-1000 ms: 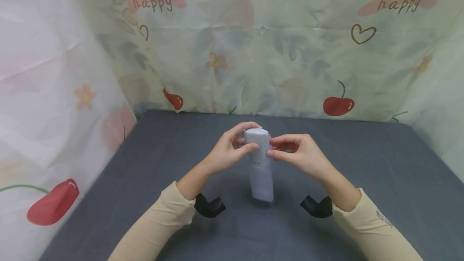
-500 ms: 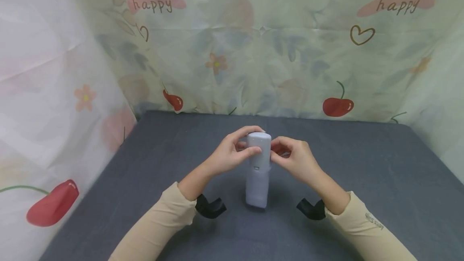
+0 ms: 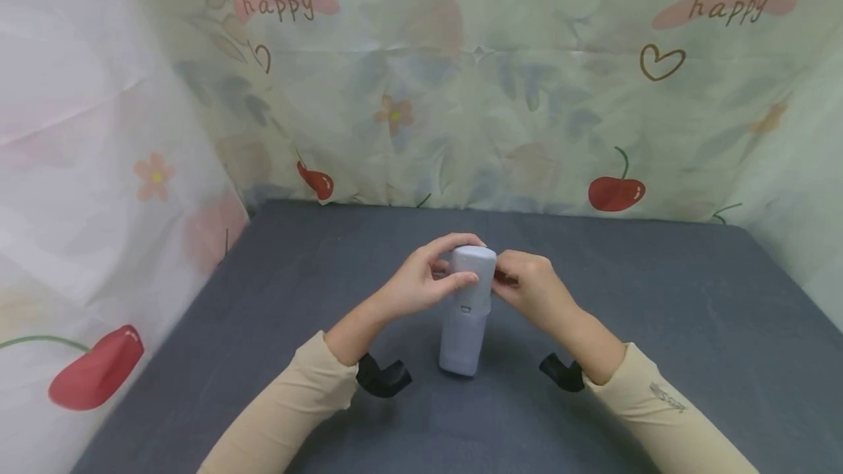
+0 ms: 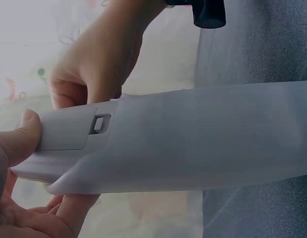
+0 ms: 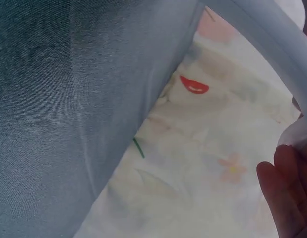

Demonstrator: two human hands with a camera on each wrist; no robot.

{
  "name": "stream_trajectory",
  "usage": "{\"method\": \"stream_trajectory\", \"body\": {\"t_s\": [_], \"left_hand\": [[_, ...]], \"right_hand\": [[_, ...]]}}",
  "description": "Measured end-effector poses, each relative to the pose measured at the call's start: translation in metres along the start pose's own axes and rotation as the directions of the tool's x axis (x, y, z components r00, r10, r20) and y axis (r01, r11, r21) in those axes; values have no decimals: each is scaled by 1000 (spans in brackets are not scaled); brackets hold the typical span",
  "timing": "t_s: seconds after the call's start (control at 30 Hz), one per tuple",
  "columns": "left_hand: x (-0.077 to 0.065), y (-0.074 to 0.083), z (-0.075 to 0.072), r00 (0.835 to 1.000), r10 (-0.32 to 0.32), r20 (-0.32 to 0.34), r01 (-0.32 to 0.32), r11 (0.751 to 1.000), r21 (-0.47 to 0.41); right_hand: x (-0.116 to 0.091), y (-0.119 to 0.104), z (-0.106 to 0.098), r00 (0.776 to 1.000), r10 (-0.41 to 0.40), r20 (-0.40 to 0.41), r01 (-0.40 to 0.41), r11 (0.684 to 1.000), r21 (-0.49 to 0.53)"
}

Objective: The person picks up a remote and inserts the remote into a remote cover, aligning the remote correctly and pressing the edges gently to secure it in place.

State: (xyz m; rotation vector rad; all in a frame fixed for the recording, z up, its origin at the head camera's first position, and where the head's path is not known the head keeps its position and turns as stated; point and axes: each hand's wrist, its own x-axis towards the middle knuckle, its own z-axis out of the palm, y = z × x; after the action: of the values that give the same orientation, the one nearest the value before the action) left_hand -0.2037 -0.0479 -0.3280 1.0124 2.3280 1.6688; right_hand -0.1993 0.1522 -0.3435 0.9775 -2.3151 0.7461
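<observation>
A pale remote control (image 3: 474, 262) stands nearly upright at the middle of the table in the head view, battery-lid side toward me. A translucent soft sleeve (image 4: 203, 139) wraps its lower part; the lid and latch show bare above the sleeve's edge in the left wrist view. My left hand (image 3: 418, 276) grips the remote's upper end, thumb on the lid and fingers behind. On the other side, my right hand (image 3: 536, 287) pinches the sleeve's edge. In the right wrist view its fingertips (image 5: 284, 171) meet a sheer flap of the sleeve.
A dark grey cloth (image 3: 316, 254) covers the table. Behind and at the left hang printed curtains (image 3: 421, 93) with cherries, hearts and flowers. Black curved wrist mounts (image 3: 383, 377) stick out beneath both forearms, close over the table.
The remote has come slightly down, and its lower end has swung left. My right hand has moved left and its fingers have drawn in closer along the sleeve's edge; the left keeps its grip.
</observation>
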Motion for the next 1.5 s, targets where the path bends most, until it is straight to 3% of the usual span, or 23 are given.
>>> {"method": "stream_trajectory", "body": {"t_s": [0.1, 0.2, 0.3, 0.43, 0.57, 0.7, 0.87, 1.0, 1.1, 1.2, 1.3, 1.5], "left_hand": [[0, 1, 2, 1000, -9, -3, 9, 999, 33], [0, 3, 5, 1000, -12, -15, 13, 996, 91], [0, 5, 8, 999, -15, -41, 21, 989, 150], [-2, 6, 12, 995, -41, -93, 58, 980, 190], [-2, 7, 16, 990, -42, -137, 70, 975, 209], [-1, 10, 20, 988, -3, -153, 41, 969, 244], [1, 14, 24, 986, 3, -165, 43, 960, 277], [2, 17, 25, 984, -2, -175, 53, 958, 282], [4, 17, 25, 982, -7, -187, 59, 959, 276], [4, 16, 25, 979, -16, -202, 70, 962, 264], [4, 14, 25, 976, -16, -216, 72, 965, 254], [7, 13, 25, 970, 15, -244, 51, 964, 260]], "right_hand": [[0, 3, 1, 1000, -1, -19, 0, 1000, -17], [2, 5, -1, 997, 57, -50, -56, 998, 24], [4, 5, -6, 985, 156, -72, -144, 979, 144], [6, 2, -12, 963, 259, -75, -228, 931, 286], [8, -2, -14, 947, 304, -104, -251, 902, 352], [11, -6, -15, 934, 315, -167, -240, 903, 356], [15, -9, -15, 939, 215, -267, -149, 957, 248], [16, -11, -14, 936, 37, -351, -23, 999, 46], [15, -12, -12, 922, -90, -376, 51, 992, -112], [14, -14, -10, 912, -171, -374, 98, 973, -208], [13, -17, -8, 907, -196, -373, 107, 963, -246], [12, -21, -5, 910, -158, -384, 61, 966, -251]]}}
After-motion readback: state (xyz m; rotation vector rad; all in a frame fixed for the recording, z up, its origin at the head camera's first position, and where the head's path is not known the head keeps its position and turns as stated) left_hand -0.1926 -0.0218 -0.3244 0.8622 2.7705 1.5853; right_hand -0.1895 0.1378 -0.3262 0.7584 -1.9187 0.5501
